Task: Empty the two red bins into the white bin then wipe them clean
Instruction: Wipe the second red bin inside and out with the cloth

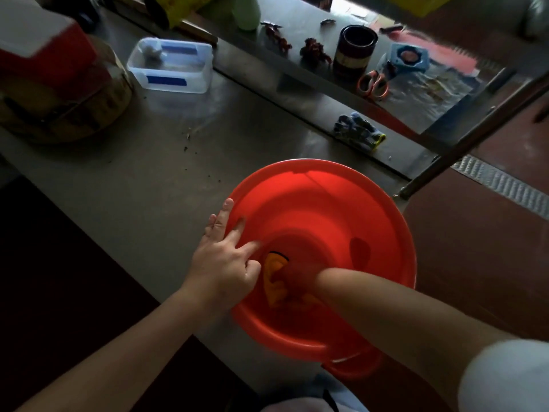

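Note:
A large round red bin (320, 203) stands on the steel table (148, 173) at its near right corner. My left hand (225, 260) rests on the bin's left rim with straight, spread fingers, some inside the wall and some outside. My right hand (297, 281) is deep in the bin's bottom, tinted red and blurred, bunching an orange cloth (274, 266) against the floor of the bin. Part of a second red bin (353, 367) shows below the first one's near edge. I cannot make out a white bin for sure.
A clear plastic tub with blue tape (170, 66) stands at the back left beside a round wooden block (65, 105). A raised ledge holds a dark cup (355, 52), orange scissors (372, 84) and work gloves (358, 130). A slanted metal post (475, 129) crosses at right.

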